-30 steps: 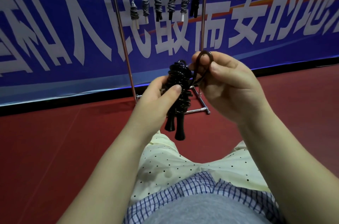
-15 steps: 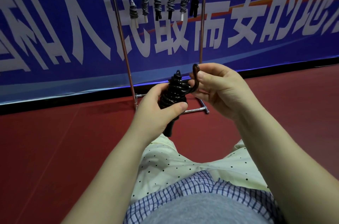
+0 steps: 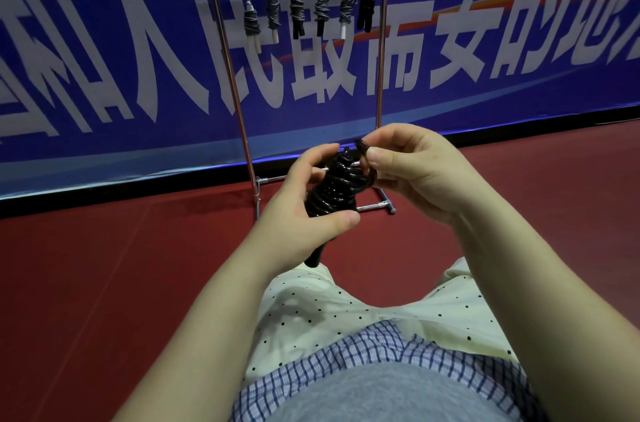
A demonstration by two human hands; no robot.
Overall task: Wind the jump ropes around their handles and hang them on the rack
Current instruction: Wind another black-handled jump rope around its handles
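Both hands have dropped lower. Left hand grips the upright rope bundle; right hand pinches the loop just right of its top.

Glossy black rope — red floor, blue white-lettered banner, cream black-dotted trousers, blue-checked shirt

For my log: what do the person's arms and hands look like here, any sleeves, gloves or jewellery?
Both forearms are bare right down to the frame edge, with no sleeves in view. The left hand and right hand wear no gloves, and no rings, watch or bracelets show. Fingernails are short and unpainted.
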